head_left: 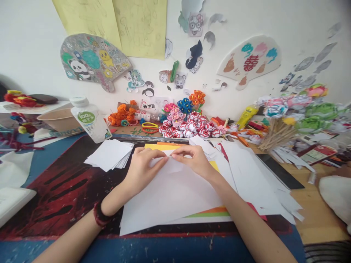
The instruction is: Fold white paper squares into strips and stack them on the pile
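Note:
A large sheet of white paper (170, 199) lies slanted in front of me. My left hand (144, 166) pinches its far edge between thumb and fingertips, with a dark band around the wrist. Close beside it, my right hand (197, 160) pinches the same edge, and the fingertips of both hands almost meet. The paper there looks slightly raised or curled. Beneath the sheet, yellow, orange and green coloured paper (208, 213) peeks out. Left of my left hand sits a stack of small white paper squares (109, 155).
A white bottle (90, 120) and a brown bowl (59, 120) stand at the back left. Red-and-white paper flowers (192, 126) line the wall. More white sheets (252, 179) and a dark flat object (279, 171) lie right, near a bunch of stemmed paper flowers (276, 109).

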Demonstrator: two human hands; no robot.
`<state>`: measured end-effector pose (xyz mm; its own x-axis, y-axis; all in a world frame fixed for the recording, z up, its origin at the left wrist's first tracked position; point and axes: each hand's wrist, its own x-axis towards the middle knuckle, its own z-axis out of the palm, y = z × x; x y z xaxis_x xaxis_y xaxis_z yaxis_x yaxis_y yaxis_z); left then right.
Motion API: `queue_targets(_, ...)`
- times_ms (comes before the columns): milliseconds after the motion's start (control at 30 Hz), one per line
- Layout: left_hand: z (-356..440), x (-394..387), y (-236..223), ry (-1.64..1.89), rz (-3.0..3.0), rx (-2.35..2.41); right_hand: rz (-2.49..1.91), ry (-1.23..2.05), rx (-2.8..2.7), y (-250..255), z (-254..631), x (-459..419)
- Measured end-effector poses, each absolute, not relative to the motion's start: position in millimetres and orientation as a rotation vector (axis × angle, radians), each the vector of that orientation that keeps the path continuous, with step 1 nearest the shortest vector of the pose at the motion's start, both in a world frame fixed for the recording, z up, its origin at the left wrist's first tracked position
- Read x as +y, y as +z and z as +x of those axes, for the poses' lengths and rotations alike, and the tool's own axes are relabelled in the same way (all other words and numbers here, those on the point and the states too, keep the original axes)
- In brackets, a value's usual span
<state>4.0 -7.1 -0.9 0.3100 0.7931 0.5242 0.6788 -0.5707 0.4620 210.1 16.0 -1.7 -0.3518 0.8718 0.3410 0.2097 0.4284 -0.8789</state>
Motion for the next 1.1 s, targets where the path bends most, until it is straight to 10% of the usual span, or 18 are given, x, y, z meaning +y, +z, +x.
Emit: queue_targets(1100, 1.6, -7.1, 5.1, 0.952, 1.901, 1.248, -0.861, 1.34, -1.992, -1.6, 216.9, 16.0)
